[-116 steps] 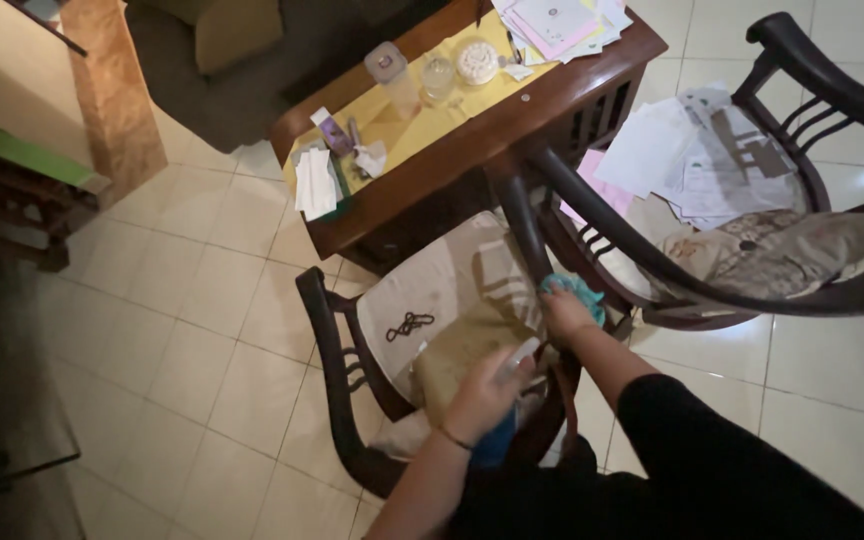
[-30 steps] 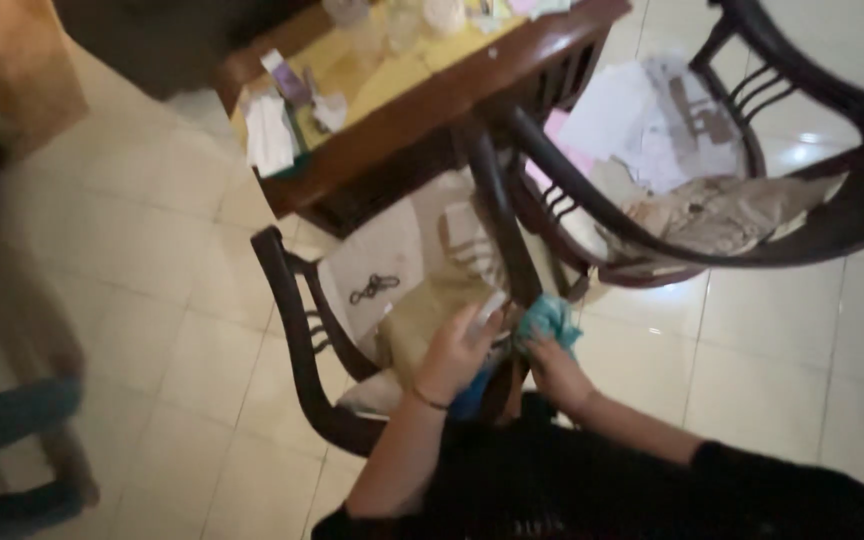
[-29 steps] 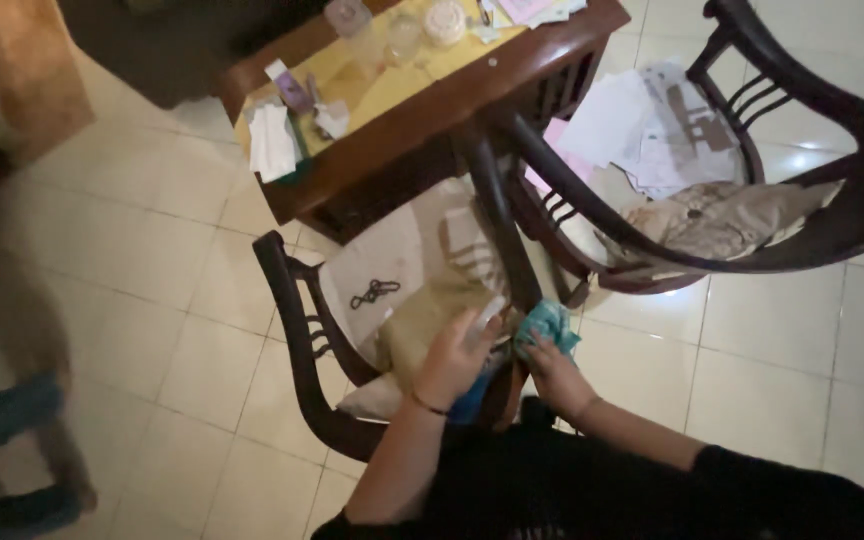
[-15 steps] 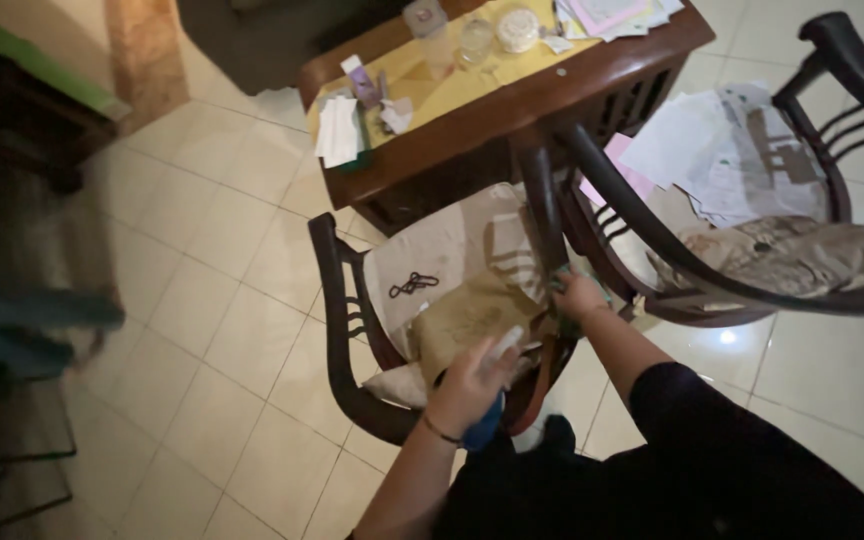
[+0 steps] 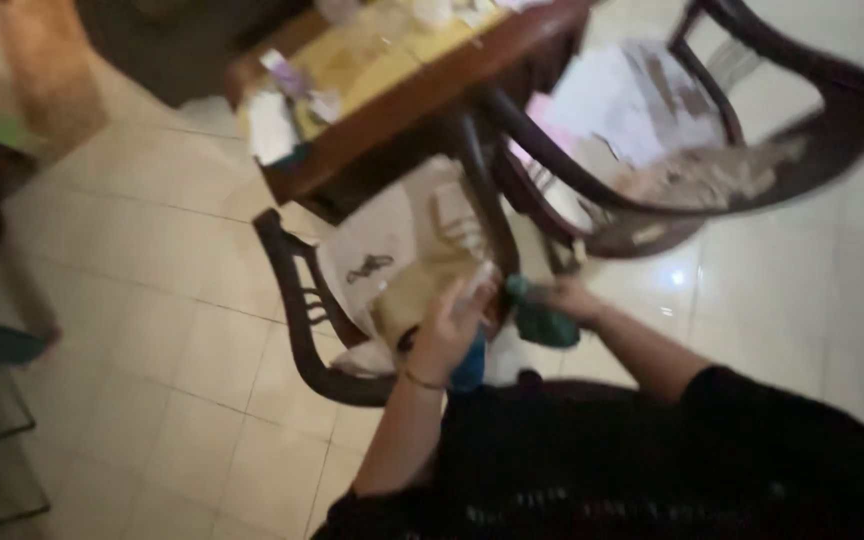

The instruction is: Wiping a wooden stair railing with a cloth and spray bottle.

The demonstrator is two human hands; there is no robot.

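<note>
A pale tiled floor (image 5: 152, 260) fills most of the head view, which is blurred. On it stands a dark wooden table (image 5: 402, 110) with a yellow cloth (image 5: 392, 60) on top and small items scattered over it, too smeared to tell apart. To the right is a dark curved armchair (image 5: 812, 130) whose seat holds loose papers (image 5: 632, 100) and a crumpled beige fabric (image 5: 702, 175). A second dark chair (image 5: 297, 320) sits just in front of the person, with a light cushion (image 5: 382, 240) on its seat; a small dark cord-like object (image 5: 367, 267) lies on the cushion, and a tan cloth (image 5: 417, 295) rests nearer the person.

The person wears a black sleeve (image 5: 712, 430). The right hand (image 5: 567, 300) is closed on a teal rag (image 5: 537, 318), held against the dark wooden post (image 5: 487, 220) between the two chairs. The left hand (image 5: 447, 325), with a thin bracelet at the wrist, grips a spray bottle (image 5: 472, 345) with a blue body and pale top, just beside the rag. The two hands are near each other but not touching.
</note>
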